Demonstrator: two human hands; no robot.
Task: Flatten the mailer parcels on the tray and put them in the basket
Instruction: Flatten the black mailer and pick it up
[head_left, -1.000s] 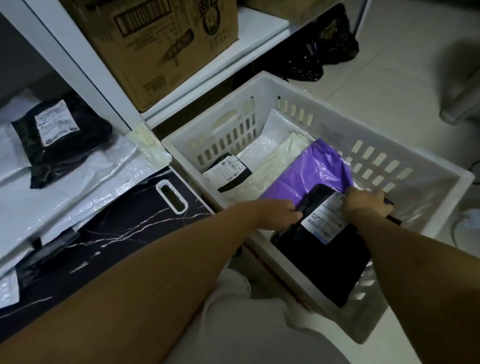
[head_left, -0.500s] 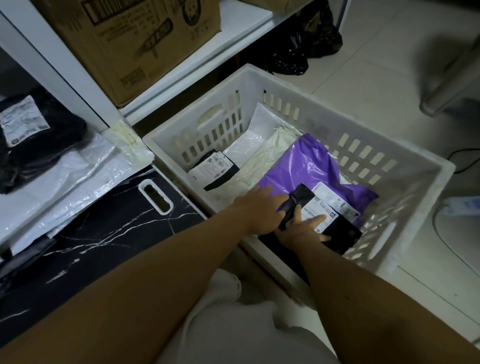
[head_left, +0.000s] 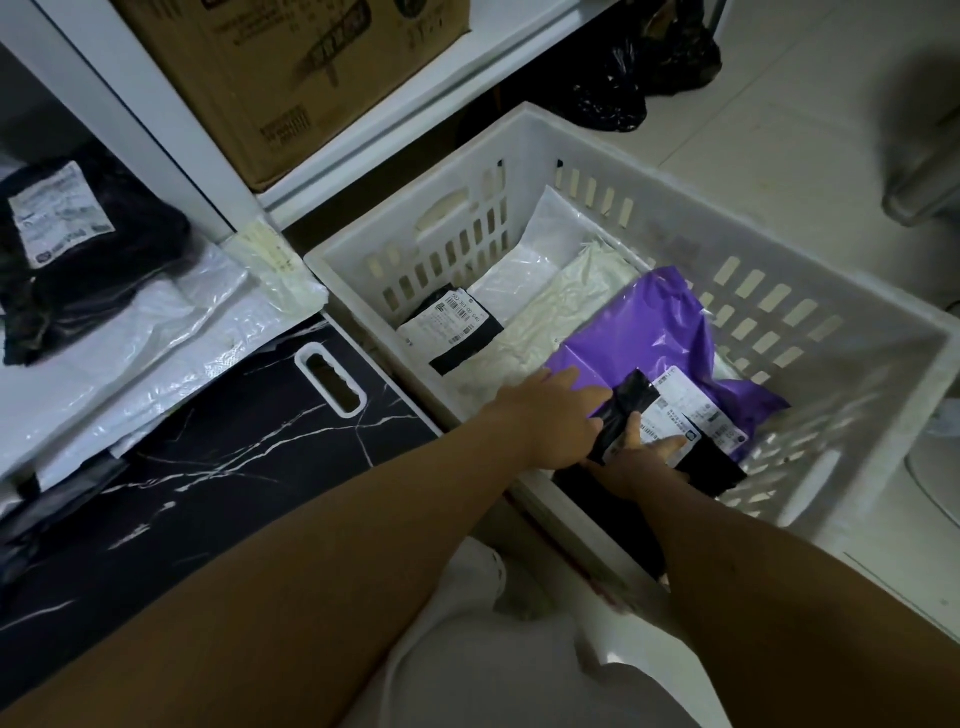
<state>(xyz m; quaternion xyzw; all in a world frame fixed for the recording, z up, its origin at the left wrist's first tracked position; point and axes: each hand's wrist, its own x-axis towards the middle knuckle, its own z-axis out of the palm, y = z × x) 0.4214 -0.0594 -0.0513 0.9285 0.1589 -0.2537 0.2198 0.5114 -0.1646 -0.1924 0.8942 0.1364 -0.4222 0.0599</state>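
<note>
Partway: several mailers were binned, more waited.
Both hands, the left hand (head_left: 550, 415) and right hand (head_left: 641, 454), pressed flat-fingered on the black labelled plastic mailer (head_left: 670, 441) inside the white slotted plastic basket (head_left: 597, 140), centre right; a black mailer (head_left: 78, 260) and white mailers (head_left: 130, 353) lay on the dark marble-patterned tray (head_left: 234, 457), left.

Basket (head_left: 649, 171): white moulded plastic, slotted walls, matt. Purple mailer (head_left: 660, 332): glossy plastic film, creased. Black mailer (head_left: 623, 400): shiny plastic w/ white paper label. Tray (head_left: 234, 457): black marble-look surface, smooth, white veins. Carton (head_left: 291, 67): brown corrugated cardboard, matt, printed.
</note>
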